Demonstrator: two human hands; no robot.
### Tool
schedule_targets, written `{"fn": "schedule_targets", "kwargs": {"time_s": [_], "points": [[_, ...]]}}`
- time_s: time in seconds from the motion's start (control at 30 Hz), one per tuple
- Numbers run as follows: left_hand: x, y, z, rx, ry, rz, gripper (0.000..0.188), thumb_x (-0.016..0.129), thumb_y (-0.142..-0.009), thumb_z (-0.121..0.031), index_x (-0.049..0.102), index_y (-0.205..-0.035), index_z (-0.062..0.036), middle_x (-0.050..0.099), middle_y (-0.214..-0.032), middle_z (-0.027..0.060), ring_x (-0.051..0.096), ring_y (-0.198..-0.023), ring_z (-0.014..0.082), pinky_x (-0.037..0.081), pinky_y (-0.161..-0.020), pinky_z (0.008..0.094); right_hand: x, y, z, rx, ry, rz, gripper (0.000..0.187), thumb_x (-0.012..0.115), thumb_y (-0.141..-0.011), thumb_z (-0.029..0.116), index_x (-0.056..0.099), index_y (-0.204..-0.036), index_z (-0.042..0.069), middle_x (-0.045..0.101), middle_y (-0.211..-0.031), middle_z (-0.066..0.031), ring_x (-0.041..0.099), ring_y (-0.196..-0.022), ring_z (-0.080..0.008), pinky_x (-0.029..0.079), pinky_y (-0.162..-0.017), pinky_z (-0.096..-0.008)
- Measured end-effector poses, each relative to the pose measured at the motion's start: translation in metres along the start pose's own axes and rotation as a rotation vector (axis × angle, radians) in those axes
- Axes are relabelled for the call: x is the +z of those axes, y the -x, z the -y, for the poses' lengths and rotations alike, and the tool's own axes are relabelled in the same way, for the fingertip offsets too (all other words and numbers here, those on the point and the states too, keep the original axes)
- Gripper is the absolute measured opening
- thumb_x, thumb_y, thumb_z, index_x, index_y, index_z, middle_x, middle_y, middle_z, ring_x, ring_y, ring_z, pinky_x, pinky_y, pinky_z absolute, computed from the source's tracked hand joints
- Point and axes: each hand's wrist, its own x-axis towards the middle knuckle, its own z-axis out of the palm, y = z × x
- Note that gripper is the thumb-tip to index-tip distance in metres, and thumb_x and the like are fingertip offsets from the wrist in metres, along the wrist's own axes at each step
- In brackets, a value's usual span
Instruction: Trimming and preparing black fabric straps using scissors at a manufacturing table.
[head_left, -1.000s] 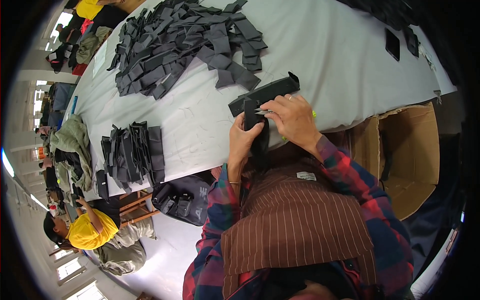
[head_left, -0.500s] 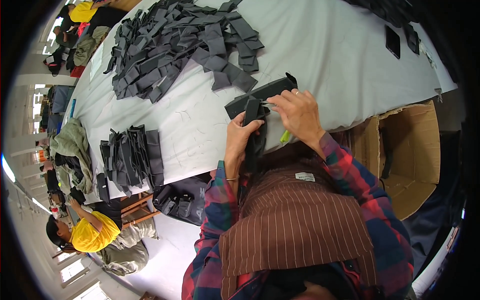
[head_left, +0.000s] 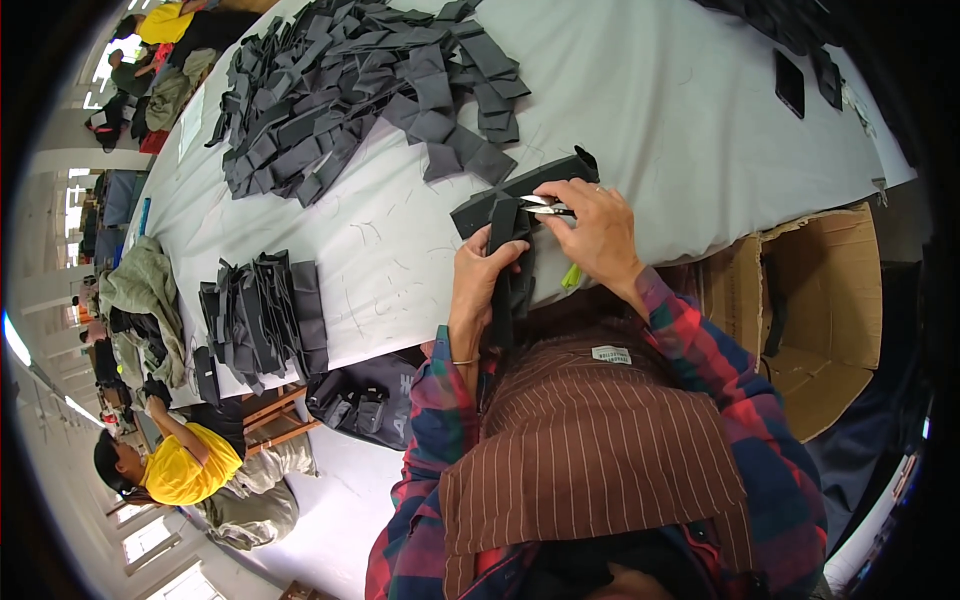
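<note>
My left hand is closed on a dark grey fabric strip at the near edge of the table, thumb on top. My right hand grips small metal thread snips, their blades parted and pointing left at the strip's edge. Behind both hands lies a black flat, boxy piece, partly covered by the strip and my fingers. More dark fabric hangs below my left hand over the table edge. A bright yellow-green item shows under my right wrist; its kind is unclear.
A large heap of dark grey fabric pieces covers the far left of the white-covered table. Stacked pieces stand near left. A phone lies far right. An open cardboard box sits right. A person in yellow works at left.
The snips have turned and now show with their blades apart at the strip. My right hand has shifted slightly; my left hand keeps its hold.
</note>
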Motion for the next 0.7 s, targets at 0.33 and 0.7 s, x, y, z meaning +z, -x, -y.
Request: {"fn": "schedule_targets", "kwargs": {"time_s": [0.33, 0.7], "points": [[0.01, 0.023, 0.0, 0.089, 0.051, 0.084, 0.044, 0.07, -0.074, -0.002, 0.049, -0.113, -0.0008, 0.059, -0.1, 0.0044, 0.057, -0.085, 0.0095, 0.048, -0.075, 0.0236, -0.002, -0.002, 0.0, -0.151, 0.072, 0.065, 0.017, 0.068, -0.07, 0.01, 0.064, -0.086, 0.013, 0.057, -0.077, -0.0003, 0.056, -0.068, -0.0252, 0.039, -0.063, -0.0363], [0.006, 0.041, 0.0, 0.229, 0.111, 0.019, 0.04, 0.067, -0.077, -0.003, 0.053, -0.114, -0.001, 0.06, -0.1, 0.0027, 0.056, -0.083, 0.0087, 0.046, -0.075, 0.0231, 0.001, 0.003, 0.021, 0.475, -0.916, 0.221, 0.011, 0.06, -0.088, 0.014, 0.059, -0.083, 0.005, 0.049, -0.071, 0.0063, 0.045, -0.064, -0.0064, 0.036, -0.056, -0.0239]]}}
